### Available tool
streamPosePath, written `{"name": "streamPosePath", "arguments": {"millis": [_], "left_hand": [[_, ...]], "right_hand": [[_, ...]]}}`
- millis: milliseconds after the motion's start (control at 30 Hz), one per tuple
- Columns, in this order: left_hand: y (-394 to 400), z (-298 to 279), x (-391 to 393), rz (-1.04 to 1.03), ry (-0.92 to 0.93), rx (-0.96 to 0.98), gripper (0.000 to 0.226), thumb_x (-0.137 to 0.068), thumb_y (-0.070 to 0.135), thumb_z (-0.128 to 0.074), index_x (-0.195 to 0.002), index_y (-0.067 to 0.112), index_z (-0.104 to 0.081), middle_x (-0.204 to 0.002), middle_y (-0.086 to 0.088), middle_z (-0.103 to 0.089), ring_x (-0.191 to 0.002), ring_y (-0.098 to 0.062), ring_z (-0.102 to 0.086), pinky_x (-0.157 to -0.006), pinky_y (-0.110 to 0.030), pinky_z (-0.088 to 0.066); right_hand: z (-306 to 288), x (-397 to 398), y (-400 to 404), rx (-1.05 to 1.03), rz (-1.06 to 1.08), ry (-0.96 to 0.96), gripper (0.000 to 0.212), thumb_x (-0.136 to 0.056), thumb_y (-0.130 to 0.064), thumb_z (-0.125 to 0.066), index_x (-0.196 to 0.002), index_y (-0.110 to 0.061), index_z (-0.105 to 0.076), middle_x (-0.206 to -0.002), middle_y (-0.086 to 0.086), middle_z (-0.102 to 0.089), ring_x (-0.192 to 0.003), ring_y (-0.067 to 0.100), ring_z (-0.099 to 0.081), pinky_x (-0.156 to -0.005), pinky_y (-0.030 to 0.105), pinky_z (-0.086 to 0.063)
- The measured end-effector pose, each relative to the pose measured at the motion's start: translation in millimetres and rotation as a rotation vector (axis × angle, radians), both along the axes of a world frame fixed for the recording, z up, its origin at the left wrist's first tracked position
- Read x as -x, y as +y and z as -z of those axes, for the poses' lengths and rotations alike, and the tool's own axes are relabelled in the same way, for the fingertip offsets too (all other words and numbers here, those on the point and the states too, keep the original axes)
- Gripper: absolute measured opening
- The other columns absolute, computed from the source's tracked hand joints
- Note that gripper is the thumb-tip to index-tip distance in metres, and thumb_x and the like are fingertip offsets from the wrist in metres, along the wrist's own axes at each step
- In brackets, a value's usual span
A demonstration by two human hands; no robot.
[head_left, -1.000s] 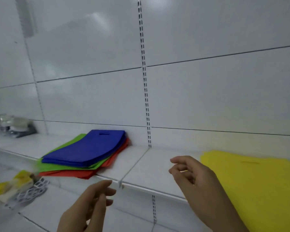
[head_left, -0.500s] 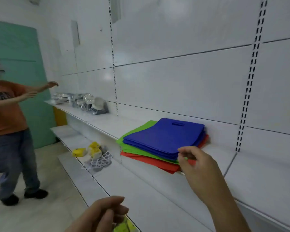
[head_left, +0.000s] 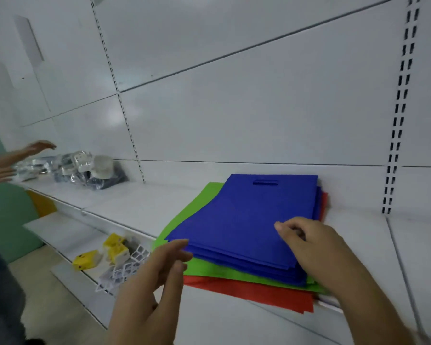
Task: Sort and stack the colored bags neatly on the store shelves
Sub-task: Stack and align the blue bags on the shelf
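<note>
The right hand (head_left: 316, 245) sits at centre right of the frame, its fingers curled over the near right part of the stack of flat blue fabric bags (head_left: 249, 220); whether it pinches a bag or only rests on it, I cannot tell. The left hand (head_left: 154, 277) is at lower centre, fingers straight and relaxed, its fingertips (head_left: 182, 245) at the near left corner of the blue stack, holding nothing. Half a second ago the left hand hung low at the bottom edge, well away from the bags, and the right hand was at the stack's near edge; now both are on or at the stack, which fills much more of the view.

There are three colour layers, one pile each: the blue stack on top, flat green fabric bags (head_left: 237, 270) under it, fanned out to the left, and flat red fabric bags (head_left: 254, 292) at the bottom, overhanging the front edge of the white metal shelf (head_left: 144, 207). The top blue bag shows one cut-out handle slot at its far end.

On the lower white shelf (head_left: 67, 237) at lower left lie yellow packets (head_left: 110, 250) beside white clear-windowed packs (head_left: 125, 267). Clear plastic-wrapped goods (head_left: 85, 170) sit on the upper shelf at left. Another person's two hands (head_left: 35, 146) reach in at the left edge, now closer to the frame's edge than before.
</note>
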State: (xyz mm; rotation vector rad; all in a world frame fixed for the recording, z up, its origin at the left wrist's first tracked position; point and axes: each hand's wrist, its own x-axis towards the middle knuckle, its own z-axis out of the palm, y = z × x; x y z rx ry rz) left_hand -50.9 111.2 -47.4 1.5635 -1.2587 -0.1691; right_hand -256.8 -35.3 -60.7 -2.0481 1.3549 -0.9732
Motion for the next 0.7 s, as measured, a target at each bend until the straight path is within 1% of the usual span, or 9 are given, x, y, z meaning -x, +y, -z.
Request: {"name": "streamPosePath", "arguments": {"millis": [67,167,233,333,400,500,600,633,700], "left_hand": [[-9,-6,-1,-0.019,-0.088,0.047,0.024,-0.079,0.04,-0.051,-0.1,0.046,-0.063,-0.091,0.022,-0.069,-0.087,0.005,-0.065,-0.071,-0.016,-0.052],[-40,-10,-13,-0.069,-0.206,0.051,0.025,-0.091,0.028,-0.056,-0.106,0.048,-0.061,-0.105,0.031,-0.064,-0.101,0.004,-0.06,-0.082,-0.025,-0.05],[-68,-16,-25,-0.125,-0.279,0.004,0.037,-0.092,0.023,-0.054,-0.125,0.038,-0.054,-0.122,0.025,-0.054,-0.117,-0.01,-0.053,-0.095,-0.03,-0.041],[-104,-21,-40,-0.117,-0.312,-0.152,0.048,-0.095,0.031,-0.048,-0.142,0.022,-0.041,-0.143,0.004,-0.045,-0.129,-0.022,-0.043,-0.105,-0.033,-0.032],[-129,-22,-49,-0.065,-0.356,-0.35,0.05,-0.096,0.041,-0.044,-0.139,0.015,-0.043,-0.143,-0.003,-0.046,-0.13,-0.024,-0.042,-0.103,-0.032,-0.031],[-150,-15,-54,0.082,-0.493,-0.54,0.049,-0.094,0.052,-0.04,-0.116,0.013,-0.056,-0.129,-0.006,-0.055,-0.125,-0.025,-0.047,-0.095,-0.032,-0.034],[-162,-2,-53,0.231,-0.686,-0.674,0.048,-0.094,0.058,-0.032,-0.117,0.023,-0.056,-0.151,-0.003,-0.035,-0.143,-0.019,-0.022,-0.114,-0.037,-0.02],[-163,1,-51,0.242,-0.755,-0.681,0.049,-0.095,0.058,-0.029,-0.118,0.023,-0.054,-0.151,-0.002,-0.033,-0.143,-0.018,-0.022,-0.116,-0.038,-0.016],[-165,0,-43,0.244,-0.825,-0.639,0.046,-0.095,0.059,-0.027,-0.106,0.023,-0.053,-0.139,-0.002,-0.047,-0.134,-0.017,-0.037,-0.115,-0.038,-0.018]], "right_hand": [[1,-2,-4,0.0,0.022,0.026,0.024,-0.088,-0.055,-0.049,-0.088,-0.034,-0.062,-0.083,-0.018,-0.064,-0.08,0.0,-0.059,-0.079,0.031,-0.052],[0,-5,-7,0.016,0.053,0.066,0.013,-0.089,-0.048,-0.055,-0.095,-0.037,-0.059,-0.084,-0.02,-0.063,-0.079,-0.003,-0.057,-0.074,0.017,-0.047],[0,-7,-8,0.009,0.078,0.062,0.008,-0.089,-0.043,-0.058,-0.096,-0.038,-0.059,-0.081,-0.019,-0.064,-0.077,-0.004,-0.057,-0.068,0.011,-0.041],[3,-7,-8,0.0,0.164,-0.003,0.005,-0.089,-0.038,-0.059,-0.092,-0.036,-0.062,-0.081,-0.016,-0.065,-0.076,-0.002,-0.058,-0.065,0.011,-0.041],[5,-5,-9,-0.021,0.244,-0.035,0.008,-0.09,-0.039,-0.057,-0.091,-0.032,-0.062,-0.082,-0.013,-0.063,-0.076,0.0,-0.058,-0.063,0.013,-0.042],[5,-3,-12,-0.117,0.37,0.014,0.026,-0.091,-0.048,-0.052,-0.102,-0.025,-0.056,-0.093,-0.01,-0.062,-0.083,0.004,-0.057,-0.067,0.02,-0.044],[3,-2,-19,-0.248,0.445,0.052,0.047,-0.09,-0.056,-0.047,-0.12,-0.02,-0.053,-0.114,-0.003,-0.061,-0.1,0.013,-0.057,-0.082,0.029,-0.045],[3,-2,-21,-0.27,0.447,0.035,0.048,-0.09,-0.057,-0.047,-0.119,-0.019,-0.055,-0.113,-0.002,-0.062,-0.1,0.013,-0.058,-0.085,0.031,-0.047],[4,2,-25,-0.3,0.429,-0.029,0.043,-0.089,-0.054,-0.051,-0.106,-0.016,-0.065,-0.101,-0.002,-0.068,-0.09,0.013,-0.064,-0.084,0.036,-0.052]]}}
